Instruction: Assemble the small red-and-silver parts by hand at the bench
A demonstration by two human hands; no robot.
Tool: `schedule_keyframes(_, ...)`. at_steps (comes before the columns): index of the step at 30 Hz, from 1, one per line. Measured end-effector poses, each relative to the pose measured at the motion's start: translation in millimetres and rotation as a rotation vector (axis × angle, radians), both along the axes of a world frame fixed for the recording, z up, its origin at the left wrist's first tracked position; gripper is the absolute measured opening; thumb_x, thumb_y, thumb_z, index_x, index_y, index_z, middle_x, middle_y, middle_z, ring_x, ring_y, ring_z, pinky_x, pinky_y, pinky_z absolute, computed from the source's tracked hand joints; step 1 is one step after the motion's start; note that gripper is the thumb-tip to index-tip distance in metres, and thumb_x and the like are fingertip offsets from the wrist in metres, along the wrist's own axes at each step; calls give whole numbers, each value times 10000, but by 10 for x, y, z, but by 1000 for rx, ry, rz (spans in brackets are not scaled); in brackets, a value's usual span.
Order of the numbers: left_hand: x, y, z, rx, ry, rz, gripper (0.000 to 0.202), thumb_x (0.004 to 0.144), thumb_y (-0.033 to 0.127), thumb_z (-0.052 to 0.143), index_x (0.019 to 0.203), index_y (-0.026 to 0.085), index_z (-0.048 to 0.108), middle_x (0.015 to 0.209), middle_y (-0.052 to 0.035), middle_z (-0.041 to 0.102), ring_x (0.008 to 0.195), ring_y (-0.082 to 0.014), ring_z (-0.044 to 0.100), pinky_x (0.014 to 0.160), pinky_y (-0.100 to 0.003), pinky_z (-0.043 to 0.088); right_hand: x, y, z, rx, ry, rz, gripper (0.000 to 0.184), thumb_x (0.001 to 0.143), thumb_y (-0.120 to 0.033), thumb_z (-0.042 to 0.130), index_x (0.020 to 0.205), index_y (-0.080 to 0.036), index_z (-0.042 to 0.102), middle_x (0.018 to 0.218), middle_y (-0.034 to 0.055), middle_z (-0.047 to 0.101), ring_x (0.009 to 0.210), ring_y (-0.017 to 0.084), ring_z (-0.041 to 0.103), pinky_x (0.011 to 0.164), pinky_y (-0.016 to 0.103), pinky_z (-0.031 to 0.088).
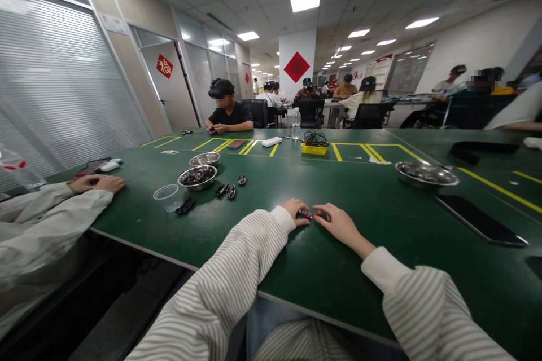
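Note:
Just above the green table (254,192), my left hand (295,210) has its thumb and fingers closed around a small dark part (304,215) with a red spot on it. Most of that part is hidden by the fingers. My right hand (336,221) is right beside it, thumb and forefinger curled together in a pinch. A reddish speck shows at those fingertips, too small to name. Left of my hands lie several small black parts (231,192) and a black piece (185,206), near a clear plastic cup (166,194).
A steel bowl of dark parts (197,178) stands left, with another steel bowl (204,159) behind it. At right are a steel bowl (427,175) and a black phone (480,220). A yellow box of cables (314,148) and a bottle (296,124) stand farther back. People sit around.

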State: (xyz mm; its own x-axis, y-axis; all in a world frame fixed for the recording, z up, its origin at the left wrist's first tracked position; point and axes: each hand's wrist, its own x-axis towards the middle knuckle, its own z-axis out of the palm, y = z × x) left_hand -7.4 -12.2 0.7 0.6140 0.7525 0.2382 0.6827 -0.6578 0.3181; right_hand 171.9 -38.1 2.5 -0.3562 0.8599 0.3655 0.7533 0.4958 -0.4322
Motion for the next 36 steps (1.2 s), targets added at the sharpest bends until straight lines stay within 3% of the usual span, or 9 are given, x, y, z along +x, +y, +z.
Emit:
schedule_keyframes(7, 65, 3, -58, 20, -12, -31, 234, 668, 176, 518, 895, 168, 575, 793, -25, 536, 776, -138, 481, 725, -240, 387, 2, 19, -20, 3, -44, -16, 209, 707, -337, 488, 809, -230, 635, 789, 31, 584, 650, 133, 517, 586, 235, 371)
schedule_keyframes(11, 50, -15, -48, -4, -61, -36, 208, 676, 187, 511, 875, 172, 569, 794, -13, 542, 741, -118, 489, 696, -217, 394, 31, 21, -15, -13, -24, -14, 215, 693, -331, 501, 812, -221, 642, 752, 28, 592, 617, 129, 512, 577, 233, 369)
schedule_keyframes(15, 47, -38, -13, -78, -77, 23, 251, 720, 225, 481, 966, 191, 521, 773, 14, 552, 633, -90, 484, 613, -195, 399, 52, 20, -8, -30, 34, -26, 235, 686, -334, 502, 827, -208, 641, 705, 24, 602, 598, 129, 510, 564, 229, 369)
schedule_keyframes(21, 37, -40, 11, 7, 26, 6, 252, 806, 275, 356, 882, 189, 580, 850, -23, 523, 747, -110, 500, 701, -216, 392, 58, 16, -18, -39, 75, -19, 250, 686, -334, 499, 839, -195, 638, 712, 27, 610, 593, 129, 512, 572, 232, 378)
schedule_keyframes(27, 16, -92, 37, 8, 12, -30, 269, 673, 349, 545, 901, 206, 565, 874, -7, 503, 727, -112, 499, 656, -207, 402, 60, -1, 12, -52, 74, -12, 240, 665, -314, 524, 835, -192, 641, 692, 24, 609, 594, 131, 523, 575, 233, 385)
schedule_keyframes(31, 30, -73, 23, 7, 4, 1, 193, 693, 343, 525, 793, 185, 576, 812, -2, 509, 658, -92, 487, 611, -196, 395, 55, -25, 44, -74, 111, -15, 226, 669, -312, 523, 816, -190, 644, 653, 17, 624, 581, 132, 545, 575, 232, 395)
schedule_keyframes(36, 56, -24, -11, 24, -15, 50, 170, 705, 301, 515, 812, 177, 558, 747, 12, 521, 593, -76, 475, 581, -189, 387, 24, -42, 24, -86, 227, 32, 211, 667, -289, 538, 810, -176, 644, 694, 33, 652, 594, 140, 580, 584, 237, 435)
